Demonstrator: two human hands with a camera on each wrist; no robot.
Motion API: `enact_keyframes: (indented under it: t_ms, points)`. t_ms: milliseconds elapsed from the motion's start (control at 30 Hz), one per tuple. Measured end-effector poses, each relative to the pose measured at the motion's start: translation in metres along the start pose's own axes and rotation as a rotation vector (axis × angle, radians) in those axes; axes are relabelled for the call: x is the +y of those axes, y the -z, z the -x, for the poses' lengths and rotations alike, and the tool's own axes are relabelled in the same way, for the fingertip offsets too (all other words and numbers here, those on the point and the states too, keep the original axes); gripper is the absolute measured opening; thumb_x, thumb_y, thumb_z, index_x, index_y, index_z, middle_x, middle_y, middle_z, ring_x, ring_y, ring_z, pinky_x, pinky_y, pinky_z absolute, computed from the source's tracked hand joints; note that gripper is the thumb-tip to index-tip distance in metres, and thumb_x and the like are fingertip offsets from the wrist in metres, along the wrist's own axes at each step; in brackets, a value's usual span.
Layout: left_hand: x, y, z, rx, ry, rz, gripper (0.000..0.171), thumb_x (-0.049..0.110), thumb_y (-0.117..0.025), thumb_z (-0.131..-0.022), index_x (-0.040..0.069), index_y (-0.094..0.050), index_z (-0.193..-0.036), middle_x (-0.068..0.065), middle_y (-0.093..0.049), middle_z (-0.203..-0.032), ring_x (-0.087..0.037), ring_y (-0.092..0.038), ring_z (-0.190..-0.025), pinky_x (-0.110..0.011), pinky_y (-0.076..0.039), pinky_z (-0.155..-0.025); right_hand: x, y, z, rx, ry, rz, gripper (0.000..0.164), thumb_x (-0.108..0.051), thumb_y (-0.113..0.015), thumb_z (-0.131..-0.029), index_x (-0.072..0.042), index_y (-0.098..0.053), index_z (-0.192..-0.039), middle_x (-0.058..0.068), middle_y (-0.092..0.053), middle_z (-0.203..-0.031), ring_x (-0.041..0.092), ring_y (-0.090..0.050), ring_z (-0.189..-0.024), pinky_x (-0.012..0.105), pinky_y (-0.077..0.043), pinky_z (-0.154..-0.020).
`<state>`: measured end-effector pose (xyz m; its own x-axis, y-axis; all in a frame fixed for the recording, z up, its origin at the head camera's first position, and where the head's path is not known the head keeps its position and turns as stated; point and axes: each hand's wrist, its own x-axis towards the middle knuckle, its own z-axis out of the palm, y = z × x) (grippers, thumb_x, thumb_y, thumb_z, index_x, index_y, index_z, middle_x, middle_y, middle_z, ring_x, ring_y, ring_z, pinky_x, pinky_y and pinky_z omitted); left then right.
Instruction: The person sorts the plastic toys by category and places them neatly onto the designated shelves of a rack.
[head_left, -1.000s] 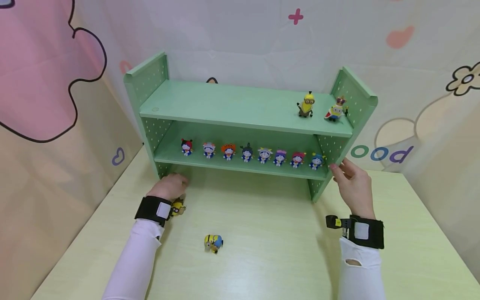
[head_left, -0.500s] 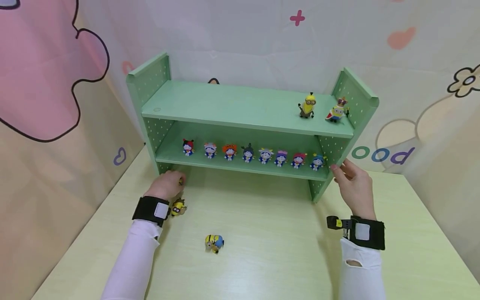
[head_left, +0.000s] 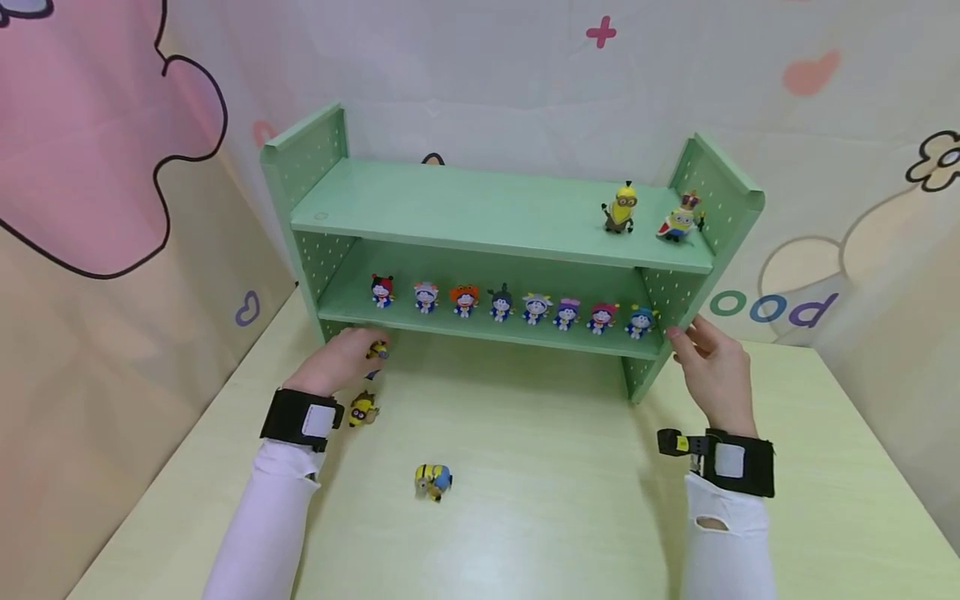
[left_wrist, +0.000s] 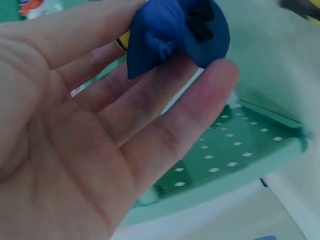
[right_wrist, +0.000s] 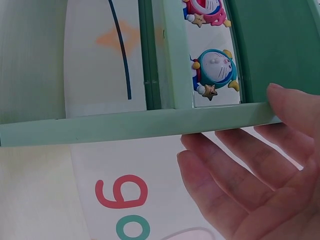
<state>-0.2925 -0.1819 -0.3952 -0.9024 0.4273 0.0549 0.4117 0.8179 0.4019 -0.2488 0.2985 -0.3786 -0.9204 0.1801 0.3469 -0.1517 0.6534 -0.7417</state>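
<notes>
My left hand (head_left: pixel 339 362) pinches a small yellow-and-blue Minion figurine (head_left: pixel 378 350) just below the left end of the green shelf (head_left: pixel 480 332). In the left wrist view, the blue lower part of the held figurine (left_wrist: pixel 172 32) shows between thumb and fingers; most of its yellow part is hidden. On the right, my right hand (head_left: pixel 717 377) holds the edge of the shelf's side panel (right_wrist: pixel 115 122), thumb on one side and fingers on the other. Two more Minion figurines lie on the table: one (head_left: pixel 363 409) by my left wrist, another (head_left: pixel 433 481) nearer the front.
Two Minion figurines stand at the right of the top board: one with a yellow scarf (head_left: pixel 620 208), one with a crown (head_left: pixel 680 218). Several blue-and-white figurines in animal hats, such as the orange-hatted one (head_left: pixel 464 300), line the lower board. A patterned cloth (head_left: pixel 525 83) hangs behind.
My left hand has picked the figurine up from the table beneath the shelf and turned so that it shows. The right hand keeps its hold on the side panel.
</notes>
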Motion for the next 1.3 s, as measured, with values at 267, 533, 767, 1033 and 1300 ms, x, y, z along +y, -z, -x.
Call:
enact_keyframes:
  t_ms: [267, 533, 767, 1033, 1300]
  points:
    - [0.023, 0.008, 0.003, 0.035, -0.118, 0.018, 0.024, 0.008, -0.064, -0.096, 0.004, -0.061, -0.119, -0.007, -0.061, -0.116, -0.021, -0.057, -0.101, -0.037, -0.046, -0.090, -0.001, 0.001, -0.002, -0.002, 0.002, -0.008, 0.048, -0.039, -0.052, -0.104, -0.018, -0.046, -0.147, 0.011, -0.054, -0.133, 0.029, -0.060, -0.111, 0.017, -0.048, -0.076]
    - [0.041, 0.017, 0.003, 0.057, -0.133, 0.080, 0.032, 0.015, -0.063, -0.098, 0.005, -0.058, -0.129, -0.004, -0.061, -0.119, -0.017, -0.059, -0.100, -0.035, -0.046, -0.091, -0.002, 0.000, -0.005, -0.002, 0.009, -0.005, 0.048, -0.039, -0.052, -0.103, -0.019, -0.046, -0.147, 0.009, -0.053, -0.135, 0.029, -0.061, -0.111, 0.018, -0.049, -0.077]
    - [0.067, 0.043, -0.004, 0.069, -0.201, 0.055, 0.034, 0.015, -0.064, -0.097, 0.004, -0.058, -0.130, -0.008, -0.058, -0.128, -0.021, -0.055, -0.115, -0.036, -0.041, -0.098, -0.001, -0.002, -0.004, -0.003, 0.003, -0.013, 0.048, -0.038, -0.053, -0.103, -0.019, -0.046, -0.147, 0.009, -0.053, -0.135, 0.029, -0.060, -0.112, 0.018, -0.049, -0.077]
    - [0.109, 0.080, -0.014, 0.085, -0.312, 0.050, 0.025, 0.015, -0.063, -0.098, 0.009, -0.059, -0.122, 0.002, -0.061, -0.108, -0.013, -0.055, -0.088, -0.030, -0.045, -0.081, 0.000, -0.003, -0.003, -0.009, -0.006, -0.014, 0.049, -0.040, -0.052, -0.103, -0.019, -0.046, -0.147, 0.009, -0.054, -0.134, 0.029, -0.061, -0.111, 0.019, -0.049, -0.077]
    - [0.154, 0.117, -0.039, 0.033, -0.426, 0.026, 0.019, 0.016, -0.062, -0.099, 0.010, -0.057, -0.116, 0.004, -0.060, -0.098, -0.008, -0.056, -0.089, -0.024, -0.045, -0.080, 0.001, -0.001, -0.001, -0.005, -0.030, 0.008, 0.050, -0.043, -0.051, -0.103, -0.021, -0.045, -0.148, 0.009, -0.056, -0.131, 0.027, -0.064, -0.103, 0.023, -0.050, -0.079]
